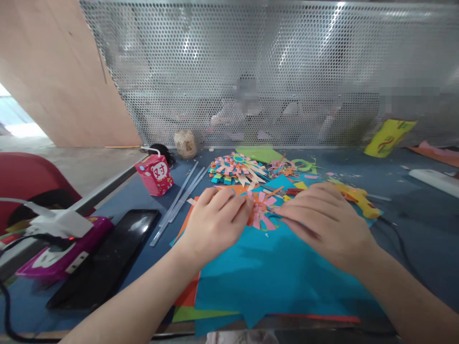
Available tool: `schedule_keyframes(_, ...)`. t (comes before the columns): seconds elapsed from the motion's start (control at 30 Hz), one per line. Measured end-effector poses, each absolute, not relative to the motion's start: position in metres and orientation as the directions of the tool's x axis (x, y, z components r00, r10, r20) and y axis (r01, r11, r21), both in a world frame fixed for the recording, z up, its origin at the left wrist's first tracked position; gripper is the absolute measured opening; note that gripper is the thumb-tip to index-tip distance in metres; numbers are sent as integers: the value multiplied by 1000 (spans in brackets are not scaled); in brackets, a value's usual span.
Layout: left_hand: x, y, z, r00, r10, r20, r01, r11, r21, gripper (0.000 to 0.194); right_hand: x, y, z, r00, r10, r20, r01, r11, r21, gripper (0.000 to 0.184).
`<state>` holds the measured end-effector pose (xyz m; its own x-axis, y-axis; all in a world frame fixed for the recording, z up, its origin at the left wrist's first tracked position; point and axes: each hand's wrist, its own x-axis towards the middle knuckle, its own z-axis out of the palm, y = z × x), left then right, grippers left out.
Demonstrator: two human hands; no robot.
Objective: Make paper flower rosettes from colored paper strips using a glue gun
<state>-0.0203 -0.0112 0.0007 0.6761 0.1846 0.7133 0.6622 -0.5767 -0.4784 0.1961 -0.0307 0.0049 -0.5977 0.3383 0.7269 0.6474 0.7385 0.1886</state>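
A pink and orange paper flower (263,217) is between my two hands, above a stack of coloured paper with a blue sheet (251,282) on top. My left hand (218,222) is closed, with thumb and fingertips pinching the flower's left side. From the right, my right hand (326,222) pinches at the flower's right edge; its fingertips partly hide what they grip. Just beyond the flower lies a larger layered paper rosette (236,168) in pink, blue and orange. A yellow glue gun (364,203) rests behind my right hand, partly covered by it.
Clear glue sticks (182,198), a pink drink carton (154,174) and a black phone (107,260) lie to the left, beside a purple power strip (64,255). Paper scraps (283,168) and a jar (185,143) stand near the perforated metal panel (229,62). A yellow packet (389,138) leans at right.
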Motion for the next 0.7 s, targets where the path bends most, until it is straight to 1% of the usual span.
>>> schedule_keyframes(0.17,-21,-11,1,687,188,702,647,-599,-472,19,200,-32,9,-639,309,705,637,726,259,16)
schedule_keyframes(0.33,-24,-10,2,674,225,703,661,-609,-439,18,201,-30,11,-665,322,674,585,786,201,13)
schedule_keyframes(0.57,-25,-10,1,652,241,719,662,-643,-385,16,201,-32,10,-695,282,662,559,790,251,15)
schedule_keyframes(0.7,-22,-13,3,662,224,715,667,-613,-425,16,196,-33,10,-662,283,694,569,792,220,18)
